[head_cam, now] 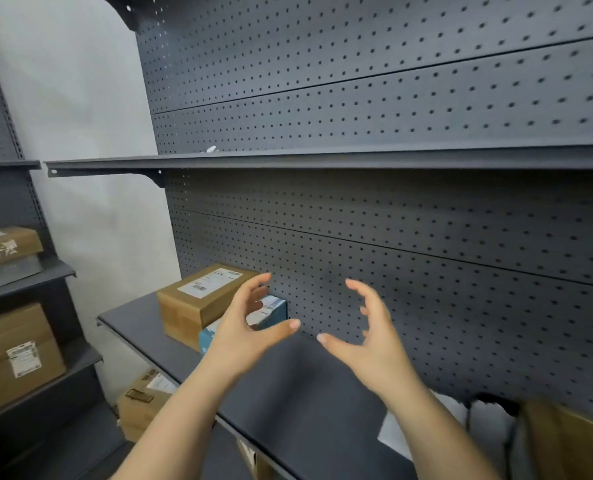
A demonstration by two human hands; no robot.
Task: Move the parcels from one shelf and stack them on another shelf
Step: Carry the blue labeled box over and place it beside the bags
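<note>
Both my hands are raised over the dark grey middle shelf point(298, 386), palms facing each other, holding nothing. My left hand point(245, 327) has its fingers spread and loosely bent, just in front of a blue parcel point(274, 308) that it partly hides. A brown cardboard parcel with a white label point(198, 299) sits at the shelf's left end, touching the blue one. My right hand point(367, 327) hovers a little to the right, fingers also spread and loosely bent.
An upper shelf point(322, 159) runs across above, with a small white scrap on it. A second rack at left holds brown parcels point(16, 355) point(6, 244). Another brown parcel point(142, 400) lies below. White bags point(482, 424) and a brown parcel point(565, 441) sit at right.
</note>
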